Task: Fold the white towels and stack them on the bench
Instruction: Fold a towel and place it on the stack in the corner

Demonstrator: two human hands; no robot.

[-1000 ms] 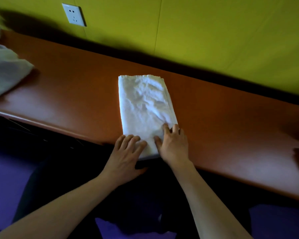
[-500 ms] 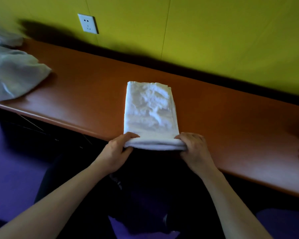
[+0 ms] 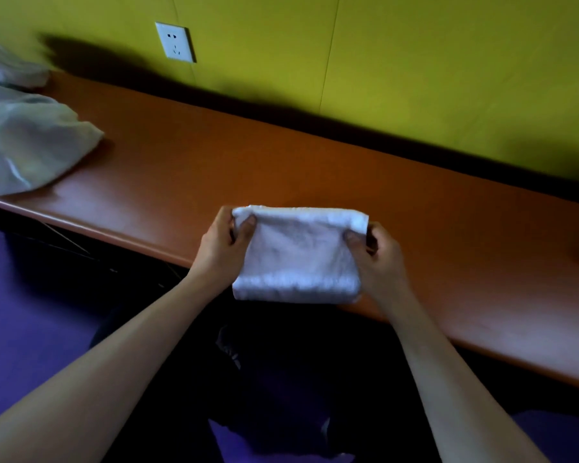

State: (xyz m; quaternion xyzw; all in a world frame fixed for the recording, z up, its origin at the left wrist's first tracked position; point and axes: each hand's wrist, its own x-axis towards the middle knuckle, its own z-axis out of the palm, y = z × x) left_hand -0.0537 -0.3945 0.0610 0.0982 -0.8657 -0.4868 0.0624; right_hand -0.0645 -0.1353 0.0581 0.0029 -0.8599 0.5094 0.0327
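Two bare hands pinch the far corners of a folded white towel (image 3: 298, 255) over the near edge of the orange bench (image 3: 315, 168). The left hand (image 3: 223, 250) has its thumb clamped on the top-left corner, the right hand (image 3: 378, 259) its thumb on the top-right. Between the fingers, the towel's folded edge overhangs the bench lip; an uneven pull could likely spring the layers open or let it slip toward the floor. Well beyond the left fingers lie rumpled unfolded towels (image 3: 24, 145). Farther back, a wall socket (image 3: 175, 42) sits on the yellow-green wall. No containers are visible.
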